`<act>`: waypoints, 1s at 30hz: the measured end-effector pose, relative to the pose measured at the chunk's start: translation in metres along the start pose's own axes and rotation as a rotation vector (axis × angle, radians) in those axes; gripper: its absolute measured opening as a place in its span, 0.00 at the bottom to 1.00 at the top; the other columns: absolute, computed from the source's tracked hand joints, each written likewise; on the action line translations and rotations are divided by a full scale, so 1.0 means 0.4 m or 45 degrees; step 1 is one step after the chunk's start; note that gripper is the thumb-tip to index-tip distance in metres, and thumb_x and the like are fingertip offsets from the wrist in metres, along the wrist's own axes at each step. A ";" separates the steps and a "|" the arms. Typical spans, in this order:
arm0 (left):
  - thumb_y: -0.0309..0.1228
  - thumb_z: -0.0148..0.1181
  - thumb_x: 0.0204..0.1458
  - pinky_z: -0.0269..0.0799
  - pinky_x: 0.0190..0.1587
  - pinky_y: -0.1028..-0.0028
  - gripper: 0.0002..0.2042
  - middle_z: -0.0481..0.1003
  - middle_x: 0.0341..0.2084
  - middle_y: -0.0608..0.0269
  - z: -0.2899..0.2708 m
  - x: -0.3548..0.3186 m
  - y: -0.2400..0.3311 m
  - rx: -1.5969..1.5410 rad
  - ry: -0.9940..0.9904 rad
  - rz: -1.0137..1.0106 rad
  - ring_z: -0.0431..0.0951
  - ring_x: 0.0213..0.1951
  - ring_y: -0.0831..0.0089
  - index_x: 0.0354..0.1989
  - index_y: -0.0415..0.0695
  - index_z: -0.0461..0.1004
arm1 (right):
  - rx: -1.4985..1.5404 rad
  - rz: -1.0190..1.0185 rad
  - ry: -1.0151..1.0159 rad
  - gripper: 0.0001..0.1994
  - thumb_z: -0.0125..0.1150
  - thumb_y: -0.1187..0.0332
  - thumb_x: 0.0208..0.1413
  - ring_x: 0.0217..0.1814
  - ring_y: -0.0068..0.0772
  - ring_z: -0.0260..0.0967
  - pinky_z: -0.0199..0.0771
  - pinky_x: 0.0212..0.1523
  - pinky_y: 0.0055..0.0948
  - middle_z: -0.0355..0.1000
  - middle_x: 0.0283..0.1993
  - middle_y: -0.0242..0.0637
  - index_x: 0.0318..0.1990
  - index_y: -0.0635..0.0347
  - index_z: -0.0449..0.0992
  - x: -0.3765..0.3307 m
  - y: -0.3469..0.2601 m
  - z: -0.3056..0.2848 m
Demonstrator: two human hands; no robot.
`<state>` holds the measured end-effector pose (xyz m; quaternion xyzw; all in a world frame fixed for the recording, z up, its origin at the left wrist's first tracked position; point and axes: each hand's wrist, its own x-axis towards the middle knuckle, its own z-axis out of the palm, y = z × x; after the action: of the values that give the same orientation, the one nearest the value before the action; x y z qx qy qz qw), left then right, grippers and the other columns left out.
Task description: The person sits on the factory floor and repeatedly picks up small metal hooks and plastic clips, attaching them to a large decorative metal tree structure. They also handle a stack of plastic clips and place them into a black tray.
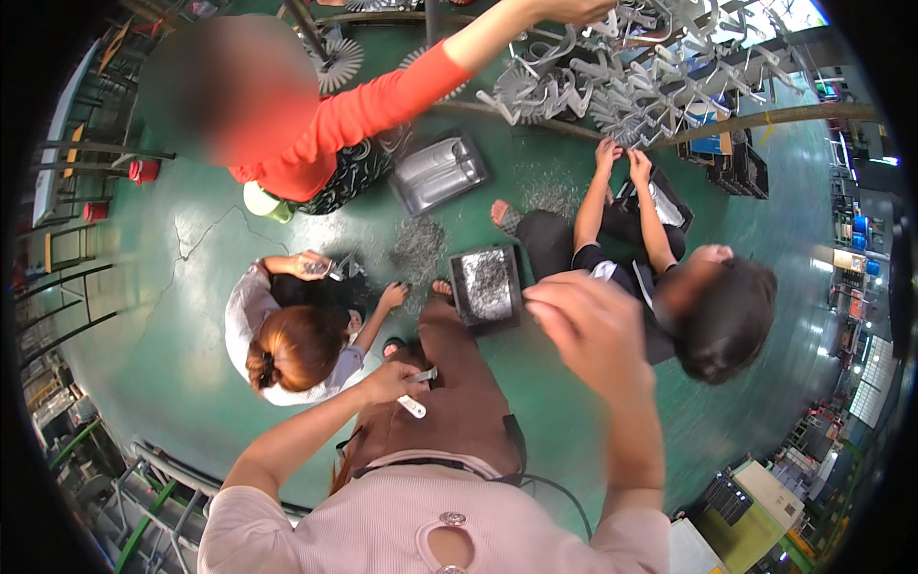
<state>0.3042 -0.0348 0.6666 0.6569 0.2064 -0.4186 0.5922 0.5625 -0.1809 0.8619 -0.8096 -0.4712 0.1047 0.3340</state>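
Observation:
My left hand (394, 381) is closed around a small white and grey metal part (415, 406) above my brown trousers. My right hand (585, 325) is raised close to the camera and blurred, fingers curled; I cannot tell whether it holds anything. Below it on the green floor sits a dark square tray (486, 285) with grey metal pieces inside.
Three other people work nearby: one in a red sleeve (378, 105) reaching up to a rack of hanging grey metal parts (631, 77), one crouching at left (292, 344), one seated at right (669, 277). A grey tray (438, 172) and scattered metal bits (419, 244) lie on the floor.

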 end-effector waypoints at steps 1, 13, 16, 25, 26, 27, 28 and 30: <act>0.35 0.59 0.49 0.68 0.40 0.77 0.09 0.77 0.26 0.66 0.012 -0.028 -0.054 -0.037 0.048 0.044 0.75 0.32 0.79 0.34 0.43 0.77 | 0.038 -0.164 0.119 0.05 0.62 0.77 0.40 0.28 0.33 0.71 0.70 0.29 0.27 0.72 0.29 0.37 0.28 0.61 0.75 0.018 -0.097 -0.027; 0.28 0.57 0.45 0.68 0.26 0.77 0.08 0.75 0.19 0.64 0.010 -0.291 -0.254 -0.255 0.820 0.268 0.72 0.23 0.82 0.31 0.38 0.76 | 0.330 -0.991 0.256 0.07 0.64 0.67 0.42 0.30 0.33 0.69 0.70 0.32 0.32 0.71 0.36 0.36 0.32 0.48 0.77 -0.246 -0.690 -0.078; 0.25 0.60 0.41 0.69 0.29 0.74 0.06 0.74 0.19 0.64 0.086 -0.267 -0.258 0.010 0.930 0.559 0.73 0.24 0.78 0.30 0.41 0.76 | 0.302 -0.985 0.381 0.08 0.65 0.64 0.42 0.31 0.32 0.69 0.70 0.32 0.33 0.71 0.37 0.35 0.33 0.45 0.77 -0.369 -0.766 -0.145; 0.33 0.55 0.46 0.70 0.31 0.67 0.10 0.75 0.20 0.54 0.214 -0.289 -0.297 0.211 0.751 0.187 0.77 0.24 0.62 0.36 0.47 0.77 | 1.464 -0.780 0.020 0.09 0.59 0.66 0.47 0.35 0.37 0.70 0.71 0.36 0.33 0.70 0.42 0.40 0.38 0.50 0.76 -0.483 -0.692 -0.067; 0.34 0.56 0.46 0.70 0.32 0.67 0.10 0.75 0.21 0.53 0.233 -0.276 -0.294 0.229 0.761 0.192 0.77 0.26 0.60 0.37 0.48 0.77 | 1.323 -0.817 0.089 0.10 0.60 0.66 0.47 0.36 0.37 0.70 0.71 0.37 0.34 0.70 0.42 0.42 0.39 0.50 0.75 -0.499 -0.671 -0.076; 0.34 0.56 0.46 0.71 0.33 0.66 0.11 0.75 0.22 0.52 0.250 -0.262 -0.300 0.243 0.777 0.188 0.77 0.27 0.59 0.37 0.48 0.77 | 1.188 -0.855 0.154 0.10 0.60 0.66 0.47 0.37 0.38 0.69 0.72 0.38 0.34 0.70 0.42 0.44 0.39 0.50 0.75 -0.508 -0.652 -0.085; 0.35 0.56 0.46 0.71 0.34 0.66 0.11 0.76 0.23 0.51 0.271 -0.250 -0.292 0.267 0.777 0.188 0.77 0.29 0.57 0.37 0.49 0.77 | 1.046 -0.879 0.231 0.11 0.60 0.65 0.47 0.37 0.38 0.69 0.72 0.39 0.34 0.70 0.42 0.45 0.40 0.49 0.74 -0.517 -0.638 -0.096; 0.35 0.55 0.45 0.71 0.36 0.65 0.11 0.76 0.26 0.50 0.309 -0.220 -0.255 0.297 0.695 0.110 0.78 0.32 0.57 0.37 0.49 0.77 | 0.728 -1.033 0.648 0.14 0.57 0.59 0.50 0.33 0.40 0.68 0.70 0.35 0.36 0.69 0.41 0.46 0.47 0.33 0.71 -0.528 -0.631 -0.120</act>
<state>0.1386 -0.1107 0.6812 0.8169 0.2804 -0.2219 0.4526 0.2981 -0.2939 1.0289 -0.4402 -0.6024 -0.1075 0.6571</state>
